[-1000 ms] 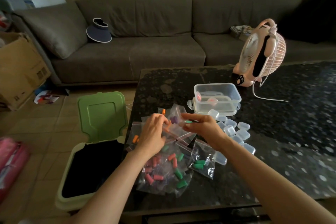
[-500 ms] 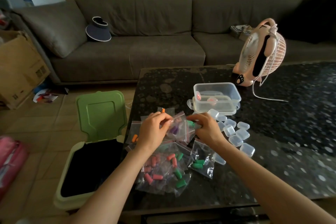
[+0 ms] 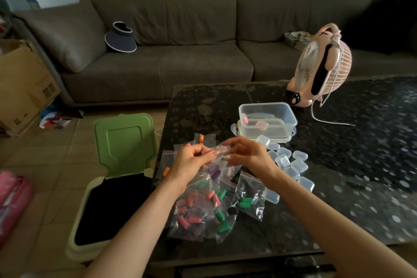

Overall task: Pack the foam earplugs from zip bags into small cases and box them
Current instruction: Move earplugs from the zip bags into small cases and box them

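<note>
Over the near left part of the black speckled table (image 3: 338,187), I hold a small clear zip bag (image 3: 220,160) between both hands. My left hand (image 3: 191,160) pinches one side of its mouth with curled fingers, and my right hand (image 3: 248,156) pinches the other side; neither holds anything else. Two purple foam earplugs (image 3: 214,170) sit low in the bag, which hangs just above the heap of other clear zip bags (image 3: 198,207) filled with pink, green and orange plugs.

I judge this to be the opening step: pulling the seal apart so the plugs can come out. Whether the seal has parted I cannot tell, since my fingers cover it.

Just to the right lie the small translucent plastic cases (image 3: 291,165), and behind them stands the clear rectangular plastic box (image 3: 268,115) with something pink inside. The next move calls for a steady outward pull at the mouth. After that I would free one hand, take the purple pair out without crushing the foam, and reach for a case to open.
</note>
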The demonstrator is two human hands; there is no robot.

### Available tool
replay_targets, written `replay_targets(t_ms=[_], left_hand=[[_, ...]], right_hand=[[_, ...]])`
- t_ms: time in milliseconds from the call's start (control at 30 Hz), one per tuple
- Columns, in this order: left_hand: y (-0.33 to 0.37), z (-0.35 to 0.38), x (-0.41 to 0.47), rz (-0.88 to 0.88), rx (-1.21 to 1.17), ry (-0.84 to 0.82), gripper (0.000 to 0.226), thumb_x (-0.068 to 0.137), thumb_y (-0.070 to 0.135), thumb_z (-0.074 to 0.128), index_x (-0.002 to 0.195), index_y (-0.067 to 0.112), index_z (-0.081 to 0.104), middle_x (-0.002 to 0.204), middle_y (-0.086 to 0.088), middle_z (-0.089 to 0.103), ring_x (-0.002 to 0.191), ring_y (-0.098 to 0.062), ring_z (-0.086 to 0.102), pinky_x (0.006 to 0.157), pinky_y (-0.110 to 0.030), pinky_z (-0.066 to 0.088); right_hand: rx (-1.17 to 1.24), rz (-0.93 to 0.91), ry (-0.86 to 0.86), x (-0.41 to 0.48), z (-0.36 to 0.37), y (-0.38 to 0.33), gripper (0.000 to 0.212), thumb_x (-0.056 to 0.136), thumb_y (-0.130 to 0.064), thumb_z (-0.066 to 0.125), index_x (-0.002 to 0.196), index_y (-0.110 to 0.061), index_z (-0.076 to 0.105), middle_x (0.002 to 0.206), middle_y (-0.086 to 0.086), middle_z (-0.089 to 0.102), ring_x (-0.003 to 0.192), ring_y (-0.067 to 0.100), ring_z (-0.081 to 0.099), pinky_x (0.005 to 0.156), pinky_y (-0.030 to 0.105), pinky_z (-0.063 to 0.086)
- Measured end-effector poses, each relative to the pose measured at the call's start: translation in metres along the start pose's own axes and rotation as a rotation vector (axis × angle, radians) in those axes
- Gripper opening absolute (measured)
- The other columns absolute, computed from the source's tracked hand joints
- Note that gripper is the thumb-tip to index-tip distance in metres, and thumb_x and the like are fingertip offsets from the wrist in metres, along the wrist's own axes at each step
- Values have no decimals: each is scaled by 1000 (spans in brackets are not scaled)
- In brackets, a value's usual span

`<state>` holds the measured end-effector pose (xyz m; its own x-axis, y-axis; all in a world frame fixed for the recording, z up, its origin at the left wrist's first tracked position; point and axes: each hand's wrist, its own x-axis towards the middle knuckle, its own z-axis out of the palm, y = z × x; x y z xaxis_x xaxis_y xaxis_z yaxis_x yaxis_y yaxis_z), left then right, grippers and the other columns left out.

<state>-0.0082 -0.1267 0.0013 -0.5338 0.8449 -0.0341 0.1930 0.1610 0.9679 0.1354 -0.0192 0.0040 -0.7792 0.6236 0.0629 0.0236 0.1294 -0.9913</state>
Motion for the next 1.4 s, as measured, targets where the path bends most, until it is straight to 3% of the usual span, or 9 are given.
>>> replay_targets(t_ms=[200, 300, 367, 533, 767, 1000, 1167, 1267, 1400], left_hand=[[0, 3, 0, -73, 39, 7, 37, 64, 34, 83, 51, 23, 50, 83, 0, 65, 120, -26, 50, 104, -48, 37], [5, 8, -2, -109, -14, -35, 43, 64, 25, 83, 54, 17, 42, 89, -2, 57, 71, 23, 49, 81, -5, 42], [9, 12, -6, -94, 12, -47, 40, 71, 13, 78, 59, 12, 40, 88, -6, 53, 48, 30, 39, 53, 8, 31], [7, 13, -6, -62, 137, -93, 25, 74, 23, 76, 74, 8, 56, 77, 7, 53, 64, 16, 44, 51, 11, 25], [5, 4, -5, -93, 129, -156, 15, 79, 24, 71, 86, 11, 67, 85, 4, 65, 79, 6, 57, 82, -10, 45], [0, 5, -1, -85, 182, -141, 31, 69, 35, 77, 61, 18, 53, 90, -5, 64, 101, -3, 45, 76, -13, 27], [-7, 4, 6, -76, 194, -126, 37, 53, 55, 76, 45, 27, 52, 114, -18, 59, 133, -22, 30, 104, -35, 22], [-7, 4, 7, 3, 219, -162, 35, 56, 58, 73, 59, 27, 56, 78, 5, 60, 104, -15, 50, 108, -42, 25], [-5, 2, 3, 170, 166, -232, 31, 61, 53, 73, 85, 38, 63, 86, 28, 64, 80, 8, 59, 109, -61, 22]], right_hand=[[-175, -110, -40, -6, 0, -3, 27, 79, 3, 70, 103, -5, 63, 89, 16, 69, 76, 12, 63, 69, 19, 52], [-242, -120, -52, -7, -1, -2, 19, 78, 3, 70, 92, -9, 66, 87, 13, 69, 76, 13, 62, 70, 24, 54], [-249, -103, -58, -8, -2, -1, 21, 78, 6, 69, 88, -12, 65, 84, 11, 68, 75, 14, 63, 72, 29, 56], [-394, -74, 0, -6, -6, 3, 23, 79, 4, 69, 83, -18, 68, 81, 6, 70, 74, 18, 68, 72, 26, 58], [-444, -35, 23, -2, -15, 4, 13, 77, -7, 75, 76, -16, 67, 75, -3, 66, 64, -3, 61, 65, 13, 50], [-110, 5, -75, -6, -18, -1, 17, 77, 5, 68, 69, -9, 63, 82, 18, 64, 78, 24, 61, 77, 37, 52], [132, 17, -71, -6, -20, -3, 18, 69, -2, 67, 60, -16, 65, 77, 7, 66, 73, 17, 61, 68, 25, 51], [155, 54, -100, -5, -19, -1, 13, 75, -4, 64, 66, -13, 63, 81, 11, 65, 77, 21, 62, 71, 29, 53], [41, 112, -145, -6, -19, -3, 18, 86, 10, 55, 73, -2, 56, 72, 12, 63, 69, 20, 63, 64, 24, 54]])
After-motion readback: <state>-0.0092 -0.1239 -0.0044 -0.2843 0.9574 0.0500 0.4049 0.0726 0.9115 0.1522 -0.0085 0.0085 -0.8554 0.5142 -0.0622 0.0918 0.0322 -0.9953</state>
